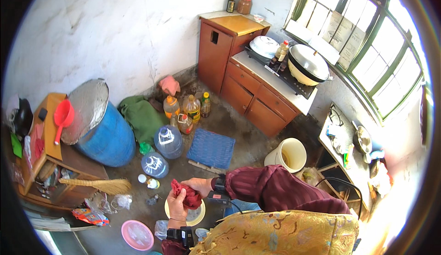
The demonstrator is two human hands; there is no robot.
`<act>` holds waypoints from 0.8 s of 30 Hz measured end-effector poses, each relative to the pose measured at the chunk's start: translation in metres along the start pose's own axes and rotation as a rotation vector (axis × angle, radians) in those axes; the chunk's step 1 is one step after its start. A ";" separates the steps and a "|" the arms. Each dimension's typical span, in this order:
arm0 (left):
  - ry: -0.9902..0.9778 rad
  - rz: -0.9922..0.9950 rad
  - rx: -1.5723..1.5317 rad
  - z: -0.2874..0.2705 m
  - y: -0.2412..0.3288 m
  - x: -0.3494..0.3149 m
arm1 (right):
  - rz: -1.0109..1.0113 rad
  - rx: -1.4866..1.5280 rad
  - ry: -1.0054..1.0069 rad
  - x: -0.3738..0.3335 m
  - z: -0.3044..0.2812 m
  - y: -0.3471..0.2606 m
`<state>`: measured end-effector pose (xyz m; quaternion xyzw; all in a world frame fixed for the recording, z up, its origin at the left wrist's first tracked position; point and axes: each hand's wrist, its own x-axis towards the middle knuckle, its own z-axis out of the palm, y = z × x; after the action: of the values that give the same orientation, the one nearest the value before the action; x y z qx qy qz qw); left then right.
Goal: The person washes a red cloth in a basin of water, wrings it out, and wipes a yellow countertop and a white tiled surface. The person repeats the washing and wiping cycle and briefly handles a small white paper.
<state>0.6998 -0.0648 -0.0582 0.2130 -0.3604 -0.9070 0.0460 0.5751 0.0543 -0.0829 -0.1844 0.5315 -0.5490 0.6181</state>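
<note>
A bunched dark red cloth (192,200) is gripped between my two hands. My left hand (177,207) has its fingers wrapped round the cloth's near left side. From the right, my right hand (199,185) closes on its upper part. Just beneath the cloth, a pale yellow basin (198,217) stands on the floor, partly hidden by my hands; what it holds is hard to make out. Both wrists wear dark straps with small devices, and the sleeves are maroon. A patterned golden apron (280,232) covers the lower part of the view.
Left of the basin lies a pink basin (137,235). Large clear water jugs (155,165), several oil bottles (193,108) and a blue mat (211,148) are ahead. A blue barrel (106,135) and a straw broom (103,185) stand left; a cream bucket (292,154) stands right, before a stove cabinet (262,92).
</note>
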 end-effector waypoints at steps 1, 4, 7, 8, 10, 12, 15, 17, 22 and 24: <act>0.016 -0.009 0.106 0.014 -0.006 0.006 | -0.166 -0.244 -0.034 -0.013 -0.015 -0.001; 0.000 0.036 0.299 0.057 -0.029 0.030 | -0.402 -0.781 0.019 -0.050 -0.073 -0.005; 0.080 0.060 0.295 0.107 -0.057 0.064 | -0.524 -0.707 0.006 -0.094 -0.143 -0.010; 0.131 0.030 0.333 0.123 -0.064 0.077 | -0.458 -0.548 -0.035 -0.111 -0.165 -0.010; 0.091 0.008 0.284 0.159 -0.081 0.105 | -0.217 0.039 -0.056 -0.151 -0.208 -0.013; 0.012 -0.004 0.242 0.194 -0.098 0.126 | -0.019 0.695 -0.039 -0.189 -0.248 -0.021; 0.036 -0.069 0.277 0.241 -0.120 0.153 | -0.074 0.950 0.076 -0.233 -0.289 -0.040; 0.030 -0.172 0.214 0.273 -0.133 0.170 | -0.266 0.820 0.070 -0.252 -0.304 -0.055; -0.259 -0.508 -0.262 0.334 -0.167 0.219 | -0.382 0.492 0.267 -0.275 -0.323 -0.091; -0.224 -0.489 -0.309 0.354 -0.183 0.242 | -0.386 0.688 0.172 -0.286 -0.337 -0.100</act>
<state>0.3447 0.2373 -0.0368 0.1823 -0.1590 -0.9532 -0.1816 0.2854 0.3913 0.0053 -0.0165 0.3222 -0.8143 0.4826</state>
